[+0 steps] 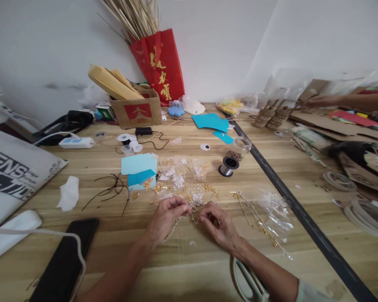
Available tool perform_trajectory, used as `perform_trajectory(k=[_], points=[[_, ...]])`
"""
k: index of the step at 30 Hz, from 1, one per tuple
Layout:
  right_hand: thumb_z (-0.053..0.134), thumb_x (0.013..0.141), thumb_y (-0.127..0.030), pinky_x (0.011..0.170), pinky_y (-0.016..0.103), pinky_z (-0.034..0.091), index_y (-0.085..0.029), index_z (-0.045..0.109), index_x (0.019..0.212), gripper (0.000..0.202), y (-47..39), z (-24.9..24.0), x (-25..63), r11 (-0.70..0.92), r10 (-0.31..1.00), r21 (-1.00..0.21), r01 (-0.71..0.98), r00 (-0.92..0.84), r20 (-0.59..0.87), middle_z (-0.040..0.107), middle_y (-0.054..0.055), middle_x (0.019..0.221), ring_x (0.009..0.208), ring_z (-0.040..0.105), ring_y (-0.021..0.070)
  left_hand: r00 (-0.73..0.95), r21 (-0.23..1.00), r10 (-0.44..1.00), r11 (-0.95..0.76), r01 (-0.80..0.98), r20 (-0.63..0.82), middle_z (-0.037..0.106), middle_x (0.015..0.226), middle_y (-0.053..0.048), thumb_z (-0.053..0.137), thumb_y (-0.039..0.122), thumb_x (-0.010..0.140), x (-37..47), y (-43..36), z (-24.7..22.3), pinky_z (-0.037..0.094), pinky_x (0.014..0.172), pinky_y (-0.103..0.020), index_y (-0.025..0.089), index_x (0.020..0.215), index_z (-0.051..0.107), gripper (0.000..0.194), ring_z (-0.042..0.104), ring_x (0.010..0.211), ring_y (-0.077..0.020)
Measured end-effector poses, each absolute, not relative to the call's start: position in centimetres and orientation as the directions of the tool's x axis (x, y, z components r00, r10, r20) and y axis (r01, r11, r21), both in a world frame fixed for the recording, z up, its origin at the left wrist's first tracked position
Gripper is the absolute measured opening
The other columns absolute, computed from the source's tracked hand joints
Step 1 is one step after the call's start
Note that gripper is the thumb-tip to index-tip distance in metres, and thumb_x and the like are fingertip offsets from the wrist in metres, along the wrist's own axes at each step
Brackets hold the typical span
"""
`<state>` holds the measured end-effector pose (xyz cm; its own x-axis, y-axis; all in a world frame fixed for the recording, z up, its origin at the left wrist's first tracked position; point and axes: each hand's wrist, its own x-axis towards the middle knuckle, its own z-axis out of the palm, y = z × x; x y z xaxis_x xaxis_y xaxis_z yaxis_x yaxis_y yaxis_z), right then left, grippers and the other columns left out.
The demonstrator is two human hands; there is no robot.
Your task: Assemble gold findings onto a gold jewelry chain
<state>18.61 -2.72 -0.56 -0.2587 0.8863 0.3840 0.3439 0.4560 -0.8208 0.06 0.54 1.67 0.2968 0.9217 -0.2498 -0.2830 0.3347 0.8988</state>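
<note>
A wooden worktop [176,277] spreads beneath everything, with a red bag [173,63] at its back by the wall. The left hand [170,214] has its grip pinched tight; the right hand [219,225] curls close beside it, its grip too hidden to tell what it holds. Scissors [250,279] lie by the right forearm, a wire spool [228,167] farther back. The left pinch has a beaded strand [175,228], trailing under that hand; tiny silver beads [197,199] lie just beyond

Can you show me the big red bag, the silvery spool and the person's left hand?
Red bag [161,67], head view: the middle of its front.
Spool [228,169], head view: the silvery part between its black ends.
Left hand [167,214], head view: the back of it.
</note>
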Motion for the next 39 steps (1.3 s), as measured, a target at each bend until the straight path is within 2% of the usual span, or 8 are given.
perform_trajectory(k=[8,17,25,39], points=[[0.051,0.088,-0.018,0.056,0.025,0.039,-0.018,0.058,0.079,0.011,-2.8,-0.2,18.4,0.474,0.877,-0.807,0.353,-0.271,0.396,0.057,0.002,0.07,0.064,0.051,0.0138,0.299,0.882,0.911,0.37,-0.291,-0.284,0.064,0.061,-0.001,0.075,0.026,0.06,-0.2,-0.7,0.6,0.041,0.064,-0.025,0.013,0.064,0.063,0.018,0.056,0.061,-0.0126],[0.052,0.088,-0.015,0.056,0.024,0.038,-0.018,0.057,0.079,0.011,-2.9,0.0,18.4,0.463,0.882,-0.814,0.35,-0.274,0.384,0.056,0.002,0.071,0.063,0.05,0.0131,0.315,0.855,0.908,0.383,-0.35,-0.278,0.065,0.061,-0.002,0.076,0.029,0.063,-0.6,-0.8,0.2,0.042,0.066,-0.026,0.013,0.065,0.064,0.02,0.056,0.062,-0.0126],[0.051,0.089,-0.017,0.057,0.025,0.039,-0.018,0.058,0.08,0.011,-2.9,-0.3,18.5,0.476,0.874,-0.802,0.362,-0.297,0.385,0.057,0.002,0.072,0.063,0.05,0.0136,0.36,0.83,0.888,0.417,-0.372,-0.285,0.066,0.059,-0.002,0.079,0.029,0.061,-0.5,-1.2,0.1,0.042,0.059,-0.024,0.012,0.062,0.065,0.022,0.056,0.057,-0.0114],[0.051,0.088,-0.013,0.061,0.026,0.041,-0.018,0.056,0.082,0.009,-3.0,-0.4,18.4,0.52,0.847,-0.787,0.332,-0.317,0.426,0.058,0.003,0.074,0.068,0.052,0.0143,0.376,0.89,0.877,0.398,-0.224,-0.298,0.066,0.058,-0.001,0.075,0.024,0.063,-0.3,-1.6,-0.5,0.044,0.059,-0.022,0.013,0.066,0.067,0.014,0.057,0.056,-0.0102]])
